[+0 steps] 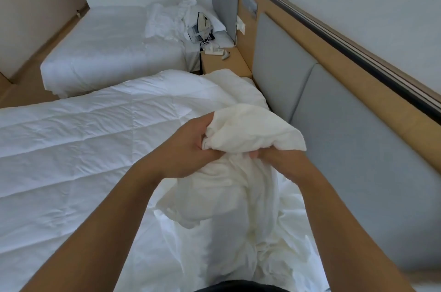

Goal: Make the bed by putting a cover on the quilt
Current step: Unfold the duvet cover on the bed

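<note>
A white stitched quilt (90,139) lies spread over the near bed, its far corner bunched up by the headboard. A cream-white cover (238,196) hangs crumpled in front of me and trails down onto the bed. My left hand (188,148) grips a bunched corner of the cover from the left. My right hand (281,162) holds the same bunch just below and to the right. Both hands are raised above the bed, close together. The cover hides most of my right hand's fingers.
A grey padded headboard (358,136) with a wooden frame runs along the right. A wooden nightstand (224,62) with a power strip stands between the beds. The far bed (107,48) carries crumpled white linen and a bag. A strip of wooden floor separates the beds.
</note>
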Demonstrator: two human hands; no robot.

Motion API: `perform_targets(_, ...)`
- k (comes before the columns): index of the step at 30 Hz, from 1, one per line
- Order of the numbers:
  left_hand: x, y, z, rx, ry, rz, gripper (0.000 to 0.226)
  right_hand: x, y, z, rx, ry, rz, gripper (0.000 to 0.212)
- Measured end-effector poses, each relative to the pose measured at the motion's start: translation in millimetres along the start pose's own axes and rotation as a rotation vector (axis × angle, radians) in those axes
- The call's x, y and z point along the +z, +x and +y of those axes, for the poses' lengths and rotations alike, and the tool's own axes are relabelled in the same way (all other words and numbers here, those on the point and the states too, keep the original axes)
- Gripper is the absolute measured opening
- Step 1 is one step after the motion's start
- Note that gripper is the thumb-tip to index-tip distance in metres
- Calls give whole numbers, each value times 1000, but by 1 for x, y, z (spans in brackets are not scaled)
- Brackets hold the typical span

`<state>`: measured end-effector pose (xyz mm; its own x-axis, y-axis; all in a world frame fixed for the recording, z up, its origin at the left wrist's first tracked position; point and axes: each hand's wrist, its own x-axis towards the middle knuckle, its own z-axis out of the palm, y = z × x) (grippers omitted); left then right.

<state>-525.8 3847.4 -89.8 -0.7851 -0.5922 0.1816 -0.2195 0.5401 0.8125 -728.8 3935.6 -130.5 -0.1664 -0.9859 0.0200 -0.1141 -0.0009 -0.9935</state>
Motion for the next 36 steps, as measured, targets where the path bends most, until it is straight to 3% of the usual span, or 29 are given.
perform_targets(2,-2,-3,1,5,-13,-1,50,10,1,-11,-2,-43,-27,37)
perform_targets(5,8,-4,-3,-62,-30,151,41,38,10,-2,14,-126,149,21)
perform_targets(7,19,-7,-8,-134,123,297,29,52,16,12,25,-127,291,25)
perform_targets(10,46,-16,-15,-104,513,560,35,58,25,20,113,-237,256,37)
perform_targets(12,58,-22,-17,-19,604,705,44,61,28,17,13,-305,328,39)
perform_targets(15,61,-22,-32,66,660,886,33,62,23,8,-104,-166,476,30)
perform_targets(17,65,-23,-35,38,616,882,27,61,20,10,-115,-75,476,35)
perform_targets(18,67,-26,-32,-50,485,825,27,59,20,12,-130,-37,489,35)
perform_targets(20,72,-33,-26,-323,128,614,49,52,20,15,-166,27,565,24)
perform_targets(22,79,-43,-33,-427,54,427,66,43,22,18,-153,92,596,12)
perform_targets(24,93,-48,-38,-316,125,407,52,37,20,18,-150,114,612,14)
perform_targets(26,104,-44,-37,-192,162,514,27,30,17,15,-63,158,601,20)
perform_targets(28,104,-33,-37,-60,324,645,9,26,16,11,163,153,506,33)
perform_targets(30,96,-19,-34,82,514,739,11,15,14,8,310,158,529,23)
perform_targets(31,93,-13,-31,133,567,759,19,14,13,2,271,227,538,17)
perform_targets(33,95,-4,-20,120,544,747,26,15,8,-8,-26,284,676,23)
perform_targets(34,99,-4,-15,60,486,708,28,13,7,-14,-137,296,784,31)
perform_targets(36,109,-8,-18,-99,305,542,53,8,9,-15,-234,261,883,33)
